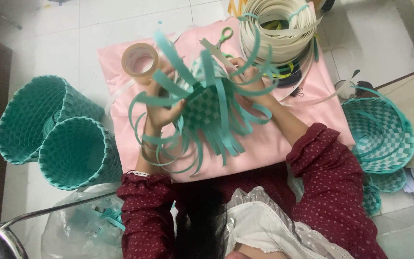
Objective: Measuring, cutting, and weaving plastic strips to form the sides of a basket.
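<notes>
Over pink cloth [283, 139], centre: left hand [161, 108] and right hand [245, 72] both clamped on half-woven teal strip basket [204, 108]. Tape roll [140, 60] far left, scissors [219, 41] far, finished baskets [58, 129] left.

Both arms raised forward; left hand [161, 108], right hand [247, 76] grip closed.

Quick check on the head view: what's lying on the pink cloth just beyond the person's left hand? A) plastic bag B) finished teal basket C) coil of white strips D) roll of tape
D: a tan roll of tape lies on the pink cloth just past the left hand, which grips the teal woven piece.
</notes>
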